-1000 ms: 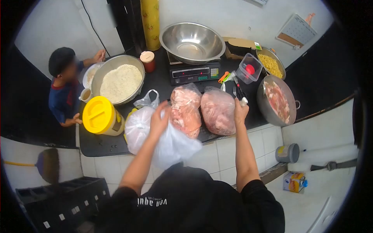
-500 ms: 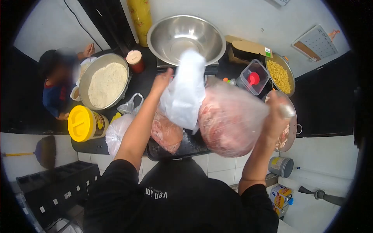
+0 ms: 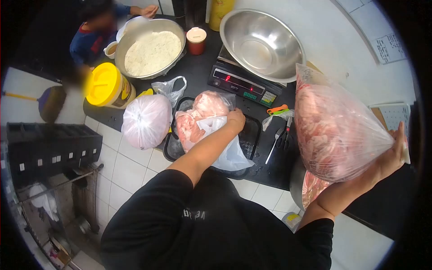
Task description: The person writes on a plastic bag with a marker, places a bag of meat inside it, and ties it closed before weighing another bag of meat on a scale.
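My right hand (image 3: 399,143) grips the gathered end of a large clear plastic bag of raw meat (image 3: 335,130), held up at the right above the counter. My left hand (image 3: 235,119) is closed at the edge of a black tray (image 3: 255,135), its fingertips partly hidden. Under its wrist lies a crumpled white plastic bag (image 3: 234,155), which the hand appears to hold. Beside it on the tray sit large pieces of raw meat (image 3: 210,104), partly in clear plastic. Left of the tray stands a tied, full plastic bag (image 3: 147,121).
A digital scale (image 3: 238,85) bears a wide steel bowl (image 3: 261,42). Scissors (image 3: 283,137) and a fork (image 3: 273,146) lie right of the tray. A basin of flour (image 3: 150,54), a yellow-lidded tub (image 3: 110,85) and a red container (image 3: 196,41) stand left. A person (image 3: 96,36) is behind the basin.
My right hand has lifted the meat bag up and to the right. My left hand has lowered the white bag onto the tray. The view has turned, uncovering the scale's display and the scissors.
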{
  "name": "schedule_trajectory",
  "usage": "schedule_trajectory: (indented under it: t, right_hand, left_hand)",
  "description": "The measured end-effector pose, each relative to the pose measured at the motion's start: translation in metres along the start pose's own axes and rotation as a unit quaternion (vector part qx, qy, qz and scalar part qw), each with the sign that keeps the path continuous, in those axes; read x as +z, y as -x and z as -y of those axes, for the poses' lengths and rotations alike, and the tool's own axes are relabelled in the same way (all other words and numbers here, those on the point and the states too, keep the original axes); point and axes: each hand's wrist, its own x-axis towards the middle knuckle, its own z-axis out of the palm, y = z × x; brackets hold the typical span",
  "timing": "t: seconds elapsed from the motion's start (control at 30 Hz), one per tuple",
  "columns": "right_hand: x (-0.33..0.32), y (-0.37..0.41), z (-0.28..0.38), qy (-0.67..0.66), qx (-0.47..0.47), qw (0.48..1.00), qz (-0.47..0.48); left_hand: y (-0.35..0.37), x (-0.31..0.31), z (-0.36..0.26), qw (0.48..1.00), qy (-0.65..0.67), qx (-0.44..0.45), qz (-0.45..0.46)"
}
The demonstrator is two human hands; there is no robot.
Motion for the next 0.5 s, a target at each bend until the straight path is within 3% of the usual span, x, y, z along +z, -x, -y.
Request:
schedule_trajectory:
  t: [0.1,0.17,0.23,0.27,0.3,0.37,0.43,0.5]
  right_hand:
    - [0.005,-0.032,-0.021,0.033,0.033,0.997,0.064]
    - [0.031,-0.038,-0.018,0.036,0.036,0.998,0.044]
    - [0.055,-0.049,-0.023,0.043,-0.076,0.995,0.049]
    - [0.071,-0.052,-0.021,0.011,-0.065,0.997,0.046]
    - [0.090,-0.055,-0.016,-0.022,-0.055,0.997,0.043]
    - [0.127,-0.074,-0.027,-0.109,-0.086,0.990,0.040]
    - [0.159,-0.090,-0.028,-0.169,-0.032,0.984,0.052]
    - [0.189,-0.093,-0.025,-0.132,-0.011,0.990,0.046]
  left_hand:
    - [0.016,0.000,-0.007,1.000,-0.013,0.011,-0.027]
    - [0.021,0.008,-0.009,1.000,-0.011,0.015,-0.019]
    - [0.027,0.018,-0.003,0.996,0.035,0.029,-0.077]
    - [0.034,0.019,0.000,0.996,0.035,0.028,-0.083]
    - [0.053,0.005,0.003,0.986,0.100,0.081,-0.107]
    - [0.102,-0.019,0.006,0.949,0.209,0.153,-0.179]
    - [0.160,-0.036,0.009,0.895,0.315,0.179,-0.261]
    - [0.219,-0.045,0.028,0.846,0.390,0.166,-0.323]
